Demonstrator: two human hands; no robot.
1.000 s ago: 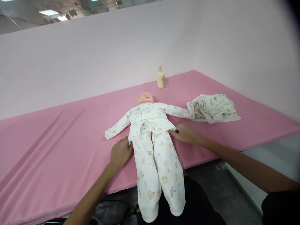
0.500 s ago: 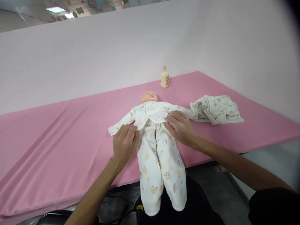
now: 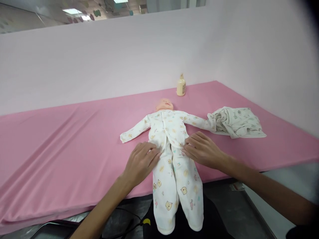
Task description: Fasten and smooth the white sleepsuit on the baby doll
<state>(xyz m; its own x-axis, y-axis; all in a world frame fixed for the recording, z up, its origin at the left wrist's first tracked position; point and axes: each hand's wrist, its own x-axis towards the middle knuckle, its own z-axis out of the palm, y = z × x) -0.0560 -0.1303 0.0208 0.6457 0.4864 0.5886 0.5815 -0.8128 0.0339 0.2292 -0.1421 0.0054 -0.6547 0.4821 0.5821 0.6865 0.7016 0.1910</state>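
While flat (both), hands (image 3: 171, 156) flank doll (image 3: 171, 146).

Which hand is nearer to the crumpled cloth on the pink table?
Right. The right hand lies on the doll's waist, on the side toward the cloth. The left hand lies on the doll's far side.

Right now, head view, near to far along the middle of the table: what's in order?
Doll's trouser feet hanging over the table edge → left hand and right hand flat at the doll's waist → printed top → doll's head → cream bottle at the back wall.
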